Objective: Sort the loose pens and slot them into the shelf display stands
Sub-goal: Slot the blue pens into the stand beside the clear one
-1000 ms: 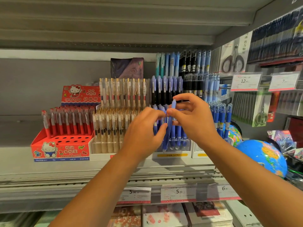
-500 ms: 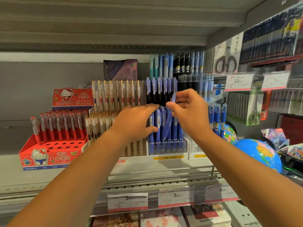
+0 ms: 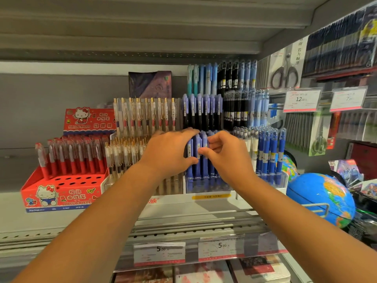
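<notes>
My left hand [image 3: 170, 153] is covering the clear gold-clip pens, and my right hand [image 3: 228, 158] is hiding part of the front-row blue pens [image 3: 199, 154]. Those pens are standing upright, clips up, tips down in the clear display stand [image 3: 208, 185]. Left fingers are cupping the bunch; right fingertips are pinching one pen's barrel.

Single head view, close, facing forward at shelf [image 3: 183, 213], arms reaching in from below.

Left hand [image 3: 169, 154] and right hand [image 3: 228, 160] around upright blue pens [image 3: 199, 154] in clear display stand [image 3: 208, 183], mid-shelf [image 3: 122, 213].
</notes>
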Demonstrator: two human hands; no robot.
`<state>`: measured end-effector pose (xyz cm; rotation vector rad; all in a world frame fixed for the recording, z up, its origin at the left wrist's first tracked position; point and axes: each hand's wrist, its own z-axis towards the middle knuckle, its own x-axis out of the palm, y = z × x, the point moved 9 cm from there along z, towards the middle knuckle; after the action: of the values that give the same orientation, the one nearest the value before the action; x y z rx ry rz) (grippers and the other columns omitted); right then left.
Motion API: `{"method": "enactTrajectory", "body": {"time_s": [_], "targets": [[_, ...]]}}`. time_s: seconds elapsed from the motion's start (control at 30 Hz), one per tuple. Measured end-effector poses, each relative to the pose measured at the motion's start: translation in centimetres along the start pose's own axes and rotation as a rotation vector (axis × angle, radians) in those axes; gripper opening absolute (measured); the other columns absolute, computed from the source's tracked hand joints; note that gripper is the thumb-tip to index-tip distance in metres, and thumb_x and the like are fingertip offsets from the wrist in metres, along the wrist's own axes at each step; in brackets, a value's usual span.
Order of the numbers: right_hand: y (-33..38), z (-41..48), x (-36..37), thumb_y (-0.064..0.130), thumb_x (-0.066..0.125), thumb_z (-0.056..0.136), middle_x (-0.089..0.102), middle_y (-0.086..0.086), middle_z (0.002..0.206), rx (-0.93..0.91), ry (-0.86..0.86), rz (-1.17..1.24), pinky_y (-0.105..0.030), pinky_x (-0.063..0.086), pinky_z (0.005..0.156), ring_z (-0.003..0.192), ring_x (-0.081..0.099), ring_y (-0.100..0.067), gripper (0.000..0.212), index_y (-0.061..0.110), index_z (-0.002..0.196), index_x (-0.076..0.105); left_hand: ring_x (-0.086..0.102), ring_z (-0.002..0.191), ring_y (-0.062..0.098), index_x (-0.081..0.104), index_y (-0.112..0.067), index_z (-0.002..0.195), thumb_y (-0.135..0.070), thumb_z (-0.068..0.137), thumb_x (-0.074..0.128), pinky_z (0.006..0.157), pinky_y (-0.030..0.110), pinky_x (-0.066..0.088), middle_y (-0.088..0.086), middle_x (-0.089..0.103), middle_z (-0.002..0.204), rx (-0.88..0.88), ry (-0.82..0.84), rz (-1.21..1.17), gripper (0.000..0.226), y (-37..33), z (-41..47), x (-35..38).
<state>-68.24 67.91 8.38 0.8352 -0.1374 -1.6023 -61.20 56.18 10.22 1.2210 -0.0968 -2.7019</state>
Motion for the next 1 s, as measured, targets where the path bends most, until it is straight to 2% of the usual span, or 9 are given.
{"method": "enactTrajectory", "body": {"time_s": [0.13, 0.27, 0.43, 0.53, 0.57, 0.7, 0.8, 0.87, 1.0], "targets": [[1.1, -0.4, -0.6, 0.040, 0.072, 0.086, 0.058, 0.005, 0.107, -0.107, -0.034, -0.173, -0.026, 0.044, 0.088, 0.107, 0.052, -0.016, 0.039, 0.018, 0.116, 0.063, 0.045, 0.135, 0.017, 0.032, -0.028, 0.150, -0.054, 0.085, 0.063, 0.112, 0.046, 0.021, -0.005, 0.042, 0.152, -0.061, 0.019, -0.042, 0.078, -0.4, -0.1, -0.5], [1.3, -0.7, -1.2, 0.033, 0.066, 0.091, 0.041, -0.002, 0.140, -0.082, -0.095, -0.052, -0.020, 0.030, 0.101, 0.131, 0.036, -0.016, 0.059, 0.014, 0.142, 0.043, 0.040, 0.132, 0.017, 0.042, -0.018, 0.144, -0.029, 0.088, 0.060, 0.112, 0.039, 0.023, 0.000, 0.048, 0.145, -0.229, -0.253, -0.367, 0.060, -1.7, -1.7, -2.9], [-0.4, -0.8, -0.1, 0.022, 0.065, 0.090, 0.024, -0.003, 0.158, 0.099, 0.039, 0.101, -0.039, 0.029, 0.117, 0.144, 0.025, -0.018, 0.078, 0.013, 0.154, 0.021, 0.031, 0.140, 0.010, 0.032, -0.017, 0.149, -0.018, 0.095, 0.056, 0.108, 0.018, 0.024, -0.003, 0.035, 0.154, -0.447, -0.293, -0.747, 0.060, -3.5, -4.0, -0.4], [-1.3, -1.0, 0.5, 0.020, 0.064, 0.090, 0.013, -0.002, 0.163, 0.135, 0.129, 0.093, -0.034, 0.019, 0.120, 0.149, 0.014, -0.019, 0.085, 0.012, 0.156, 0.012, 0.038, 0.108, -0.028, 0.032, -0.021, 0.149, -0.017, 0.095, 0.058, 0.086, -0.008, 0.023, -0.024, 0.041, 0.130, -0.483, -0.275, -0.884, 0.060, -3.9, -4.5, 0.8], [-1.4, -1.1, 0.6, 0.021, 0.064, 0.090, 0.009, -0.001, 0.164, 0.124, 0.153, 0.067, -0.031, 0.014, 0.117, 0.150, 0.011, -0.017, 0.087, 0.013, 0.157, 0.010, 0.038, 0.095, -0.030, 0.031, -0.022, 0.149, -0.017, 0.095, 0.058, 0.077, -0.011, 0.024, -0.026, 0.040, 0.123, -0.495, -0.251, -0.918, 0.061, -4.0, -4.5, 1.2], [-1.3, -1.2, 0.5, 0.025, 0.062, 0.091, -0.003, 0.003, 0.165, 0.112, 0.201, 0.017, -0.025, 0.007, 0.114, 0.151, -0.002, -0.012, 0.090, 0.017, 0.158, 0.003, 0.036, 0.086, -0.037, 0.029, -0.024, 0.150, -0.015, 0.095, 0.059, 0.069, -0.010, 0.029, -0.028, 0.039, 0.112, -0.491, -0.170, -0.942, 0.063, -4.0, -4.4, 1.3], [0.4, -1.4, 0.1, 0.024, 0.061, 0.091, -0.009, 0.004, 0.165, 0.008, 0.149, -0.082, -0.031, 0.005, 0.122, 0.150, -0.010, -0.010, 0.090, 0.015, 0.157, 0.001, 0.047, 0.094, -0.024, 0.040, -0.030, 0.140, -0.013, 0.092, 0.061, 0.079, 0.002, 0.037, -0.027, 0.048, 0.114, -0.472, -0.169, -0.953, 0.055, -3.5, -4.8, 0.0], [2.6, -2.0, 0.2, 0.021, 0.060, 0.091, -0.001, 0.008, 0.165, -0.107, 0.105, -0.046, -0.023, 0.005, 0.118, 0.150, -0.005, -0.006, 0.084, 0.017, 0.157, 0.009, 0.052, 0.096, -0.017, 0.052, -0.030, 0.121, -0.006, 0.088, 0.060, 0.078, 0.006, 0.041, -0.023, 0.054, 0.109, -0.441, -0.340, -0.875, 0.042, -2.5, -5.9, -2.5], [5.7, -3.8, 2.7, 0.022, 0.057, 0.091, 0.036, 0.019, 0.145, -0.103, 0.179, 0.253, -0.021, 0.029, 0.106, 0.129, 0.035, 0.001, 0.061, 0.026, 0.148, 0.035, 0.054, 0.099, 0.002, 0.056, -0.024, 0.104, -0.011, 0.081, 0.055, 0.082, 0.012, 0.042, -0.007, 0.057, 0.106, -0.498, -0.647, -0.718, 0.026, 1.4, -9.9, -6.5]]}}
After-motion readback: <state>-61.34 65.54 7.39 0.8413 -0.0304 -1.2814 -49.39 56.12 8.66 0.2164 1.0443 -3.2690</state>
